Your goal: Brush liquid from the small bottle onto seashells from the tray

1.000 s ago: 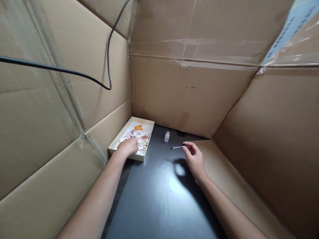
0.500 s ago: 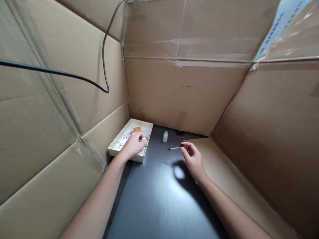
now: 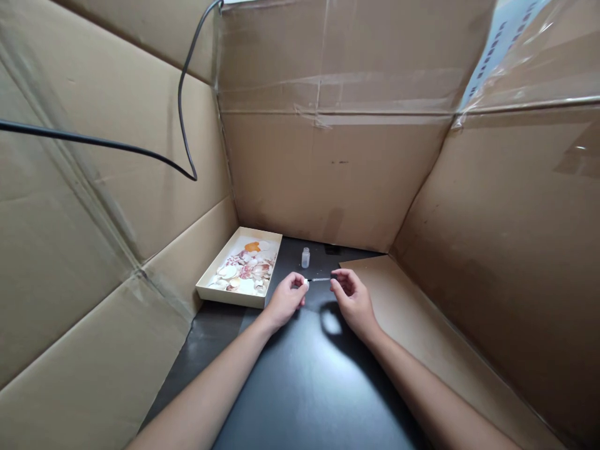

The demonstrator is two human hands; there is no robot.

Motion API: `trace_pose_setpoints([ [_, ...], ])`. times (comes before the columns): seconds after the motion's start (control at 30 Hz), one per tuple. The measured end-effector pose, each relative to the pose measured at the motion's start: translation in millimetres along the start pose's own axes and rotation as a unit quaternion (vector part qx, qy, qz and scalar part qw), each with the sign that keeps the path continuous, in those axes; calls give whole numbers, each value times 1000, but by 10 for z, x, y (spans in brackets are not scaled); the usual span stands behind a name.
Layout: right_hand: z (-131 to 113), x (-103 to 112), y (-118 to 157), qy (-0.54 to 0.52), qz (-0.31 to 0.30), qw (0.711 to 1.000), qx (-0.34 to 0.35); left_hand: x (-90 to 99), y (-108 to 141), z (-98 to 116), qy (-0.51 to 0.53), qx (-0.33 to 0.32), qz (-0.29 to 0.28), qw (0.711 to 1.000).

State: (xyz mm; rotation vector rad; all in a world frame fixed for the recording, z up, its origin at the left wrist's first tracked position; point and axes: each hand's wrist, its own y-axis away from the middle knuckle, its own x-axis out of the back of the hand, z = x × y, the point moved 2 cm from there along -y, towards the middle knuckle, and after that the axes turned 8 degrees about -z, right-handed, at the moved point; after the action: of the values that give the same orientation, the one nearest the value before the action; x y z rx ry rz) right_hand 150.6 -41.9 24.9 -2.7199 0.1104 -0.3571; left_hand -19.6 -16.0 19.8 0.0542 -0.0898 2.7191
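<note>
In the head view, my left hand (image 3: 287, 300) pinches a small white shell (image 3: 306, 282) between thumb and fingertips. My right hand (image 3: 352, 299) is closed on the black cap of a small brush (image 3: 321, 279). The brush's thin clear stem points left, and its dark tip is at or very close to the shell; I cannot tell whether they touch. Just behind the hands a small translucent bottle (image 3: 305, 258) stands upright, uncapped. To the left lies a shallow cream box (image 3: 229, 299) holding several shells (image 3: 248, 269), white, pinkish and one orange.
Cardboard walls (image 3: 309, 169) enclose the dark table (image 3: 300, 387) at the back and on both sides. A flat cardboard sheet (image 3: 412, 325) lies along the right. A black cable (image 3: 117, 147) hangs across the upper left. A small black piece (image 3: 332, 249) lies by the back wall.
My left hand has come out of the shell box to the right with a white shell, up to the brush tip. My right hand keeps the brush nearly in place. The view has shifted slightly.
</note>
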Motion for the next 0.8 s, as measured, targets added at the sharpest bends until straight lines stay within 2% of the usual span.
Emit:
trace_pose_setpoints([
  [0.13,-19,-14,0,29,-2,1000,-1,0,-31,-76,8,-9,6,1000],
  [0.4,-20,-34,7,39,-13,999,-6,22,-36,-69,10,6,18,1000],
  [0.53,-36,-33,12,43,-4,999,3,33,-40,-67,14,13,13,1000],
  [0.67,-73,-43,15,55,-24,998,13,37,-48,-71,13,22,1,1000],
  [0.8,-100,-31,19,77,-5,997,8,38,-47,-63,15,25,-9,1000],
])
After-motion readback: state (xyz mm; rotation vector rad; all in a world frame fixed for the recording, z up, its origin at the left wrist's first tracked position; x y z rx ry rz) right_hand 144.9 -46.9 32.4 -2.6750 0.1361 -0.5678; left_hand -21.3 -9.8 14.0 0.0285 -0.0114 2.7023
